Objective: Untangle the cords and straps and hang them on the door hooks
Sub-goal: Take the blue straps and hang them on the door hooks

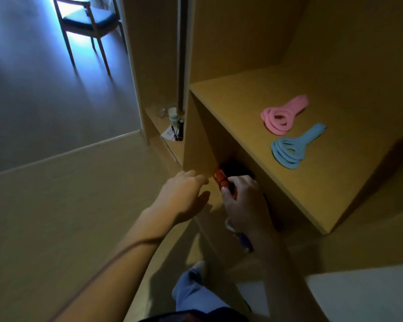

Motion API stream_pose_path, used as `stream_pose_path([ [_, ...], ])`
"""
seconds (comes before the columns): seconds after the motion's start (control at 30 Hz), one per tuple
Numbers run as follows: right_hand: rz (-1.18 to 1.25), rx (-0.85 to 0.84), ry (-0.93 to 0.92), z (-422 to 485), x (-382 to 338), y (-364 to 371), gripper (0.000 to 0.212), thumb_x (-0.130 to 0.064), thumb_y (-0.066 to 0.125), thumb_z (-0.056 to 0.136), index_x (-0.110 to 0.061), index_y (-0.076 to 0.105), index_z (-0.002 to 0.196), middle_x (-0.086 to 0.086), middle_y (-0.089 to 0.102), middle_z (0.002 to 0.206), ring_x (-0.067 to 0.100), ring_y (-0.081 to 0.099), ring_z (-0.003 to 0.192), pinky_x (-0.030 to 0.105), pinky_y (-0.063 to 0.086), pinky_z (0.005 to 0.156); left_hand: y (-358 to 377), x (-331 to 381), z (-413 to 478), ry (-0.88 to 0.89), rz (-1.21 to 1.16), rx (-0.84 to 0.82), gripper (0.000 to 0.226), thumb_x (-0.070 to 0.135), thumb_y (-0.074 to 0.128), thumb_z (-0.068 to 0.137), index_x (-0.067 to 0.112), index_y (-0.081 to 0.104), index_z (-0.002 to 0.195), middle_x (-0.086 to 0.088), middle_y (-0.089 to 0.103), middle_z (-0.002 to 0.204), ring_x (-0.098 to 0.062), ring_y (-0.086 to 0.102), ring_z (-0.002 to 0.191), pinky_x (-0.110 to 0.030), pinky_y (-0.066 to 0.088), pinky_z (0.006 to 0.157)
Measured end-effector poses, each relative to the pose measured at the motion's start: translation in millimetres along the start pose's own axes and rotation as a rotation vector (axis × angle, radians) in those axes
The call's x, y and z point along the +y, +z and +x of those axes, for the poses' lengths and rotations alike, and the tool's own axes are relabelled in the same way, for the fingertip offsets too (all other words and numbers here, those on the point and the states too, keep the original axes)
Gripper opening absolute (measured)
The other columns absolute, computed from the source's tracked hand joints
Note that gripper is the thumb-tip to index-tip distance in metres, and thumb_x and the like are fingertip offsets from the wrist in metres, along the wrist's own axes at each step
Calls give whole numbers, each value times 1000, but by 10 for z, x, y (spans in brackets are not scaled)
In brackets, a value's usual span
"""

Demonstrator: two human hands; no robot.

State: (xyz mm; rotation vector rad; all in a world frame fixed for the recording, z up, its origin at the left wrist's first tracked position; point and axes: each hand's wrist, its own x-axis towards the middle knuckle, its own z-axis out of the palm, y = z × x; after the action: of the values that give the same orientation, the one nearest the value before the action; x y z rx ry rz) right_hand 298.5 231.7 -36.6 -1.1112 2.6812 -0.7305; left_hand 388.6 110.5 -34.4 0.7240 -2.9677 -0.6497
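Note:
A pink strap (282,115) lies coiled on the top of a low wooden shelf (242,96), and a blue strap (293,147) lies coiled just in front of it. Below the shelf top, in the dark opening, my right hand (242,201) grips an orange bundle of cord or strap (220,178) with a dark mass behind it. My left hand (186,194) hovers just left of the bundle, fingers apart, holding nothing. No door hooks are in view.
A wooden chair with a dark seat (89,22) stands on the carpet at the top left. A small bottle (172,115), a dark tube and a card sit on a low ledge left of the shelf. My leg in blue fabric (196,293) is at the bottom.

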Motion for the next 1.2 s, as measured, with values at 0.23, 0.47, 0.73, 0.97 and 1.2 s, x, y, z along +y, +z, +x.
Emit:
stream_pose_path([
  [0.23,20,70,37,953,240,-225,33,-28,48,92,-9,55,118,10,54,119,25,49,111,36,42,90,-257,197,1036,147,-16,-73,31,34,50,91,22,54,119,0,55,118,-16,52,109,-34,48,92],
  [0.47,41,163,126,1479,578,-369,34,-22,57,85,-5,57,114,13,52,124,29,45,117,37,36,95,-214,430,1830,189,-143,2,39,29,50,92,20,48,130,-2,57,123,-19,54,113,-31,48,92],
  [0.73,252,313,226,1725,690,-409,34,-27,50,86,-11,60,114,9,58,115,24,54,108,38,45,91,-179,616,2552,248,-93,-88,36,34,44,94,16,51,125,-9,55,124,-27,54,112,-38,48,87],
  [0.97,269,536,376,1960,656,-489,28,-25,50,84,-8,65,98,10,63,94,22,58,86,26,41,71,-185,695,3144,350,-20,-165,47,39,44,93,15,42,134,-15,51,127,-35,50,117,-40,41,91],
  [1.2,245,671,485,2071,639,-471,11,-11,61,83,-17,63,74,-14,49,69,6,50,62,24,42,57,-44,857,3470,373,-63,-218,70,66,50,80,7,51,118,-14,58,109,-32,57,98,-35,40,78],
])
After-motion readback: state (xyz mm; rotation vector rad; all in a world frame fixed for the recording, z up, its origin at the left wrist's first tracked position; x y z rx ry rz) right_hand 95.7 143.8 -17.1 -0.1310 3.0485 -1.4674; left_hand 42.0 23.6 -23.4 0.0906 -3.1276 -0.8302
